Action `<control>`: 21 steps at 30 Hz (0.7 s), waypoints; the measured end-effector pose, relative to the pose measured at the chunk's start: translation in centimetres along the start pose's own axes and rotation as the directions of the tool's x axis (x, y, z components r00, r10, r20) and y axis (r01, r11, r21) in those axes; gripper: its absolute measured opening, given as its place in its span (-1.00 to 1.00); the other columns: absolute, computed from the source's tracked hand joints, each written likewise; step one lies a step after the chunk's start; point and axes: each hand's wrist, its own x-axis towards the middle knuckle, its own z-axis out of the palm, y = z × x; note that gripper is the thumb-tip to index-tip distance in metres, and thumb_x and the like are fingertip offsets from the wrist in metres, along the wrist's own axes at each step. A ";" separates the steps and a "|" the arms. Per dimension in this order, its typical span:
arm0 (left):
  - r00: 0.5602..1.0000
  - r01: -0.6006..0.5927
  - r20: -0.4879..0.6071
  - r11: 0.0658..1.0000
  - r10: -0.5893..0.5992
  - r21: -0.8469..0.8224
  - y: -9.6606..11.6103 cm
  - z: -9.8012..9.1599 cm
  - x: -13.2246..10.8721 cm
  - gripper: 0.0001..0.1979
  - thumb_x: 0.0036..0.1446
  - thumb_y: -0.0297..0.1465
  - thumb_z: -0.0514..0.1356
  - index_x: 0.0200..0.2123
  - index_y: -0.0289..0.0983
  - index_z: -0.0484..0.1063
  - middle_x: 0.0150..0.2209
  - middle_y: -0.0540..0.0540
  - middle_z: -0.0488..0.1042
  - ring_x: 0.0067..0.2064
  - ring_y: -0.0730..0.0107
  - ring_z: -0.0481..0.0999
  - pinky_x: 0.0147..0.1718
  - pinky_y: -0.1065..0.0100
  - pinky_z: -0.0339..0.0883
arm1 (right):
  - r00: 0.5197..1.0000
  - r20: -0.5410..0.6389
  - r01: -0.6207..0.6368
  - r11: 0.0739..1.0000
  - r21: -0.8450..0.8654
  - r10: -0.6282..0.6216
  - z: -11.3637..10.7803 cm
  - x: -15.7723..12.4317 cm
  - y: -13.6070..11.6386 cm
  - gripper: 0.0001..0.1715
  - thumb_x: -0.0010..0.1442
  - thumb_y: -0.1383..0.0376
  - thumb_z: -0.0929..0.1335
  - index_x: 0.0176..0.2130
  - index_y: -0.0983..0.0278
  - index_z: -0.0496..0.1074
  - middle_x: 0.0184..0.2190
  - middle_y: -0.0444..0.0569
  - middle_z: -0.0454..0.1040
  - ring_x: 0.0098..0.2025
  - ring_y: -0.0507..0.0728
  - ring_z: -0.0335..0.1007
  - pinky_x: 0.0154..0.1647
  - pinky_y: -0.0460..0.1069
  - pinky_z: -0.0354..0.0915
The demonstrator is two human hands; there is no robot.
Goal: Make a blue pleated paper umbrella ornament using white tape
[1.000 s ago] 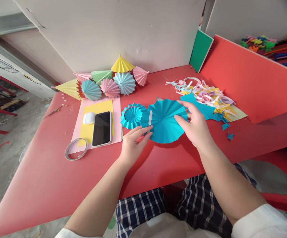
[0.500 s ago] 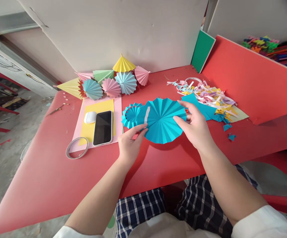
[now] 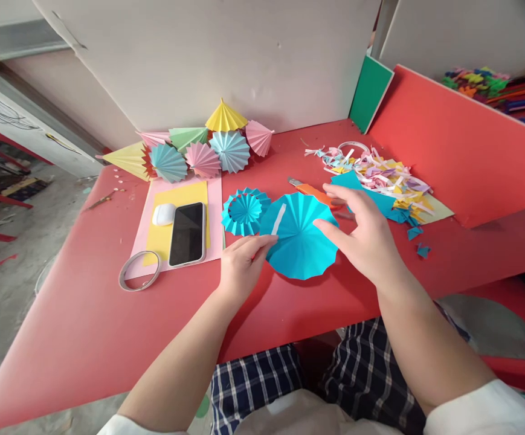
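My left hand (image 3: 246, 263) pinches the left edge of a round, pleated blue paper disc (image 3: 305, 244), which is held over the table. A pale strip (image 3: 279, 219) lies across the disc's left part, just above my fingertips. At the disc's right side my right hand (image 3: 362, 232) has its thumb and fingers spread apart, the thumb tip close to the rim; whether it touches cannot be made out. Behind the disc, to the left, sits a smaller pleated blue paper piece (image 3: 245, 211). An orange utility knife (image 3: 314, 192) lies behind the disc, partly hidden by my right hand.
Several folded paper umbrellas (image 3: 203, 160) stand along the back. To the left, a phone (image 3: 187, 234) and a white case (image 3: 164, 214) rest on yellow and pink sheets beside a tape roll (image 3: 139, 270). Paper scraps (image 3: 384, 172) are heaped at right, before a red board (image 3: 461, 145).
The disc has come lower and nearer to me. My right hand has loosened from its edge and its fingers have spread. The orange knife has come into sight behind it.
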 end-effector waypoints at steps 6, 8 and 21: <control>0.938 -0.297 0.173 0.954 0.301 -0.050 -0.2 0.0 0.1 -0.82 0.18 -0.48 0.09 -0.26 -0.23 0.50 -0.38 -0.08 0.58 -0.36 0.40 0.55 -0.39 0.43 0.40 | 0.977 0.087 0.210 0.959 -0.192 -0.197 0.0 -0.4 -0.3 -0.59 0.18 0.24 0.32 0.05 0.11 0.31 0.01 -0.01 0.38 0.14 0.21 0.21 0.15 0.21 0.20; 0.912 -0.298 0.265 0.949 0.314 -0.099 0.1 0.0 0.1 -0.82 0.19 -0.48 0.08 -0.25 -0.23 0.49 -0.41 -0.08 0.56 -0.38 0.42 0.52 -0.40 0.43 0.39 | 0.960 0.190 0.238 0.953 -0.186 -0.203 0.4 -0.5 -0.2 -0.58 0.18 0.26 0.32 0.05 0.14 0.32 0.05 0.00 0.36 0.17 0.20 0.18 0.17 0.19 0.18; 0.936 0.262 0.320 0.898 -0.147 -0.355 1.1 0.0 0.0 -0.69 0.10 -0.42 0.20 -0.08 -0.17 0.25 -0.27 -0.04 0.47 -0.19 0.42 0.50 -0.21 0.38 0.39 | 0.879 0.455 -0.172 0.985 0.024 0.143 0.8 -0.6 0.5 -0.61 0.15 0.24 0.32 0.00 0.04 0.38 -0.18 -0.12 0.53 -0.13 0.12 0.45 -0.19 0.00 0.36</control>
